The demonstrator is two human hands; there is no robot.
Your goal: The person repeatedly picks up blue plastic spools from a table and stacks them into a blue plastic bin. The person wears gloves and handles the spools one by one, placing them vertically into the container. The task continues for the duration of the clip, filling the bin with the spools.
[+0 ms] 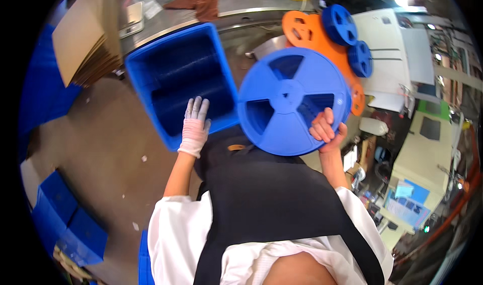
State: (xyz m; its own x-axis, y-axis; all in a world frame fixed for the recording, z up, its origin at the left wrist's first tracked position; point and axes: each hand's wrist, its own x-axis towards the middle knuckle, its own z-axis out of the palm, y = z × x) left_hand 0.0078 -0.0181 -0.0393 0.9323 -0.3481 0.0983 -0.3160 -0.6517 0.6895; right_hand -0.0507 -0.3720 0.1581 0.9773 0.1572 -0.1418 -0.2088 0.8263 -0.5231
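Observation:
My left hand (195,126), in a pale grey and pink glove, holds nothing; its fingers stretch out over the near side of a deep blue plastic bin (151,115). Dark, shadowed walls show inside the bin. To its right, a large round blue reel (285,101) with a small centre hole and wide wedge-shaped openings faces up. More reel shows below through those openings. At the reel's lower right rim is my bare right hand (327,130), fingers curled over the reel beside an opening and thumb by the outer edge. The underside of its grip is hidden.
Orange reels (322,33) and smaller blue reels (340,25) lie beyond the large reel. A metal table (241,0) with a brown cloth (198,2) runs behind the bin. Flat cardboard (83,38) stands at left; blue boxes (70,219) sit lower left. Machines (422,159) stand right.

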